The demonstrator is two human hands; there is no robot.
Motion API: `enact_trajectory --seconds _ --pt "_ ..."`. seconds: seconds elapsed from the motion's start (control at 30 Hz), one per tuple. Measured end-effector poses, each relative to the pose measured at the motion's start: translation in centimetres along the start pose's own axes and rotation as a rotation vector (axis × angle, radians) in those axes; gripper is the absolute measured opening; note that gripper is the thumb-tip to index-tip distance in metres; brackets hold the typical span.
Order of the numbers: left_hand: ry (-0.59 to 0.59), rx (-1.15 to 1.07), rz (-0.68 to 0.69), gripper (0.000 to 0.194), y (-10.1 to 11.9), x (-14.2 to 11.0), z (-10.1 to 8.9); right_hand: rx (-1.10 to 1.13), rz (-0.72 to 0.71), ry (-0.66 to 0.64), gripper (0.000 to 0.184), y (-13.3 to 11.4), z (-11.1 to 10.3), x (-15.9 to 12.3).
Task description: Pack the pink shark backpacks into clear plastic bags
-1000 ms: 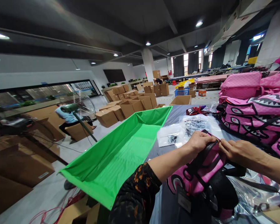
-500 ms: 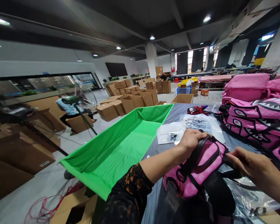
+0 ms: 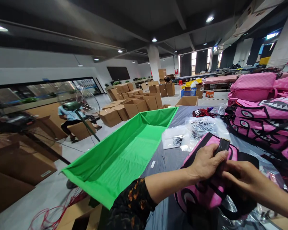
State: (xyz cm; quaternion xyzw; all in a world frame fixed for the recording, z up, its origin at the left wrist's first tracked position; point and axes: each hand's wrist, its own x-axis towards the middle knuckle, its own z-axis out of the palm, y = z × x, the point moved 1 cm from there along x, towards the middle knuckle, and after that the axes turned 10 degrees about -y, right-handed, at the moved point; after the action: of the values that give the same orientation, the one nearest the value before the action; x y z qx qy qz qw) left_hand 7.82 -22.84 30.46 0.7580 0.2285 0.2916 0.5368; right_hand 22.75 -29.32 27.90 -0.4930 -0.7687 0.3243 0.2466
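Note:
A pink bag with black trim (image 3: 208,195) lies on the grey-covered table (image 3: 162,172) in front of me. My left hand (image 3: 205,161) is closed around its black strap (image 3: 223,145), whose folded end sticks up above the thumb. Close beside it, my right hand (image 3: 240,174) is closed at the same strap, its fingertips partly hidden behind the left hand. Crumpled clear plastic (image 3: 232,204) lies under and beside the bag. Printed clear plastic bags (image 3: 201,126) lie just beyond it.
Pink bags with shark-teeth prints (image 3: 261,111) are piled at the right. A bundle of red and black tags (image 3: 203,112) sits at the table's far side. A green fabric trough (image 3: 134,147) runs along the left edge. Cardboard boxes (image 3: 136,105), a fan (image 3: 72,105) and a seated person (image 3: 69,115) are beyond.
Both hands have come together at the black strap; the right hand moved left, away from the bag's right side. The pink bag has turned and shifted slightly.

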Motion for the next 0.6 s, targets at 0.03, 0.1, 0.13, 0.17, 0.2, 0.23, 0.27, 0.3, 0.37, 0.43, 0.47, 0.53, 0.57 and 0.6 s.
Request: enact_trajectory --seconds 0.03,0.1,0.13,0.17,0.2,0.23,0.27,0.3,0.37,0.43,0.47,0.53,0.57,0.6 --pt "0.067 -0.007 -0.011 0.028 0.2 -0.3 0.0 -0.069 -0.063 0.076 0.038 -0.7 0.6 0.4" --pt "0.125 -0.129 -0.102 0.031 0.5 -0.2 -0.8 -0.231 -0.180 0.248 0.033 -2.1 2.1 1.1" --pt "0.135 -0.206 -0.153 0.035 0.7 0.0 -1.5 -0.326 -0.250 0.323 0.029 -2.7 2.9 1.2" --pt "0.155 -0.269 -0.190 0.038 0.9 0.2 -2.5 -0.431 -0.332 0.377 0.026 -3.1 3.6 1.0" --pt "0.198 -0.308 -0.202 0.040 1.1 0.3 -3.6 -0.549 -0.423 0.426 0.026 -3.3 4.3 0.6" --pt "0.253 -0.322 -0.191 0.041 1.4 0.3 -4.8 -0.670 -0.502 0.473 0.033 -3.3 4.9 -0.1" --pt "0.296 -0.326 -0.165 0.041 1.7 0.0 -5.8 -0.775 -0.554 0.521 0.043 -3.0 5.6 -0.8" --pt "0.310 -0.330 -0.135 0.040 2.1 -0.4 -6.8 -0.850 -0.566 0.572 0.054 -2.6 6.2 -1.5" --pt "0.249 -0.332 -0.084 0.040 3.2 -1.6 -8.0 -0.901 -0.488 0.684 0.071 -1.6 7.4 -2.5" --pt "0.162 -0.329 -0.050 0.042 4.6 -3.0 -8.5 -0.847 -0.379 0.785 0.087 -0.9 8.9 -2.9" --pt "0.133 -0.331 -0.041 0.043 5.3 -3.6 -8.5 -0.802 -0.347 0.825 0.093 -0.7 9.8 -3.0" --pt "0.091 -0.338 -0.061 0.045 6.5 -4.8 -8.3 -0.662 -0.348 0.878 0.092 -0.5 11.3 -3.2" --pt "0.077 -0.337 -0.084 0.046 6.8 -5.4 -8.2 -0.556 -0.367 0.876 0.088 -0.4 11.9 -3.4" --pt "0.073 -0.332 -0.113 0.048 6.8 -6.0 -8.0 -0.443 -0.400 0.850 0.081 -0.2 12.3 -3.8"
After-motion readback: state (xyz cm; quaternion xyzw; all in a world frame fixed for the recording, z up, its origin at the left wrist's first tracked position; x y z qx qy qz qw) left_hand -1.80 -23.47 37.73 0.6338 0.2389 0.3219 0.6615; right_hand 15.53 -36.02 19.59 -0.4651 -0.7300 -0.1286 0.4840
